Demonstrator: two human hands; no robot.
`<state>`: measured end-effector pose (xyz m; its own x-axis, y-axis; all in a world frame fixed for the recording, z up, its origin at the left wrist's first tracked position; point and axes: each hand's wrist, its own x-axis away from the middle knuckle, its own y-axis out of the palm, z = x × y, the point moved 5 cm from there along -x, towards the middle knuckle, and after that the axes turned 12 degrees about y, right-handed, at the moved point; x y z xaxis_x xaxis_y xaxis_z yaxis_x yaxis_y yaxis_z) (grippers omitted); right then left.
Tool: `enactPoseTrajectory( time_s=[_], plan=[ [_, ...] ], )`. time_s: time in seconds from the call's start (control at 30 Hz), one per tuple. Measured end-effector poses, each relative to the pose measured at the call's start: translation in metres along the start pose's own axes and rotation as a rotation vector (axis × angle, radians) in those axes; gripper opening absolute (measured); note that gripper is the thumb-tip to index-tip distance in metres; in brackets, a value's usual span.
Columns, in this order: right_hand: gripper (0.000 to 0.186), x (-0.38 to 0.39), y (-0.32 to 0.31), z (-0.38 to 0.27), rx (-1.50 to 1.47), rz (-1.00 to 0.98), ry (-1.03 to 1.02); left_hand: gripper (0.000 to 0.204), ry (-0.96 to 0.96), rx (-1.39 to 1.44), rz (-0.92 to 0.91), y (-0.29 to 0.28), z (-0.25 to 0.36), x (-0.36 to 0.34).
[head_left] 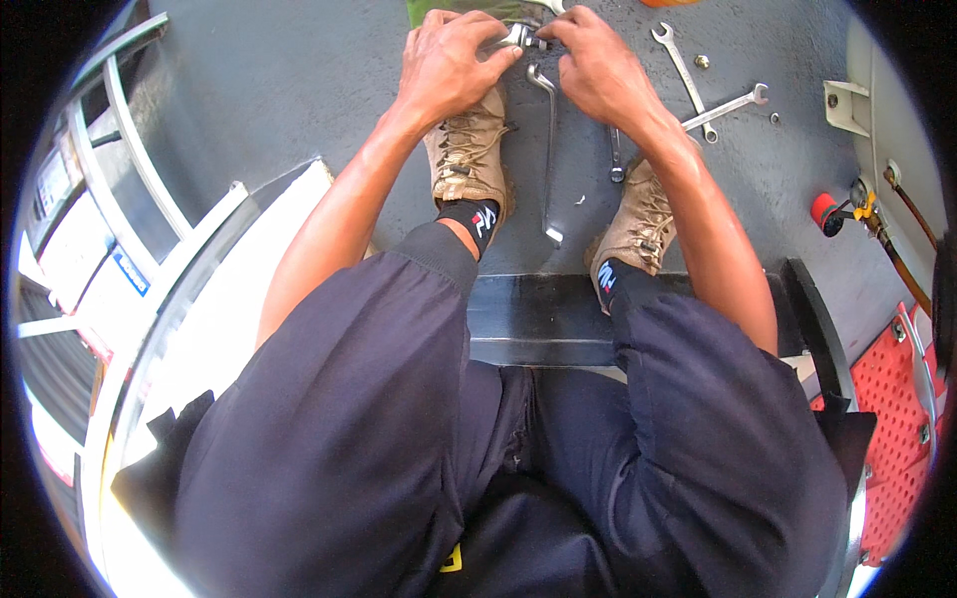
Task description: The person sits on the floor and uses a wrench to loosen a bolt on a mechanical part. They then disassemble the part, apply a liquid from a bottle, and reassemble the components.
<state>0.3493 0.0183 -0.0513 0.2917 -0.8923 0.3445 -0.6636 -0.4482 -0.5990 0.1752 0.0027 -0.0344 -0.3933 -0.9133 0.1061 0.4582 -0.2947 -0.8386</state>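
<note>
At the top, my left hand (449, 60) is closed on a silver wrench head or fitting (511, 37) with a bolt (532, 42) at its right end. My right hand (598, 75) has curled fingers at that bolt, gripping its end. Just below lies a long offset ring wrench (548, 149). A shorter tool (616, 159) lies under my right forearm. Two crossed spanners (678, 65) (738, 103), a nut (702, 62) and a small ring (775, 119) lie to the right on the grey metal surface (269, 80). A green sheet (427, 12) sits behind my left hand.
My boots (464, 159) (638, 214) stand on the surface, near a black step edge (538, 309). Metal rails (140, 149) curve along the left. At right are a white bracket (845, 105), brass fittings with a red-capped part (827, 214) and a red perforated plate (892, 419). An orange object (666, 3) shows at top.
</note>
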Motion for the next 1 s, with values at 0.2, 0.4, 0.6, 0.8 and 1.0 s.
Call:
enactPoseTrajectory(
  time_s=[0.2, 0.4, 0.6, 0.8, 1.0],
  plan=[
    [0.028, 0.004, 0.000, 0.000, 0.000, 0.044, 0.006, 0.030, 0.008, -0.010, 0.021, 0.002, -0.002, 0.004],
    [0.029, 0.004, -0.012, -0.002, -0.079, -0.073, 0.073, 0.031, -0.010, -0.007, 0.003, 0.000, 0.000, 0.006],
    [0.031, 0.006, -0.001, 0.010, -0.067, 0.047, -0.025, 0.030, -0.008, -0.003, 0.002, 0.001, 0.002, 0.003],
    [0.030, 0.007, 0.010, 0.021, -0.055, -0.045, 0.053, 0.030, -0.008, -0.008, -0.012, 0.008, -0.002, 0.002],
    [0.031, 0.007, 0.005, 0.025, -0.057, 0.063, 0.079, 0.030, -0.018, 0.001, -0.027, 0.014, -0.001, -0.003]
  ],
)
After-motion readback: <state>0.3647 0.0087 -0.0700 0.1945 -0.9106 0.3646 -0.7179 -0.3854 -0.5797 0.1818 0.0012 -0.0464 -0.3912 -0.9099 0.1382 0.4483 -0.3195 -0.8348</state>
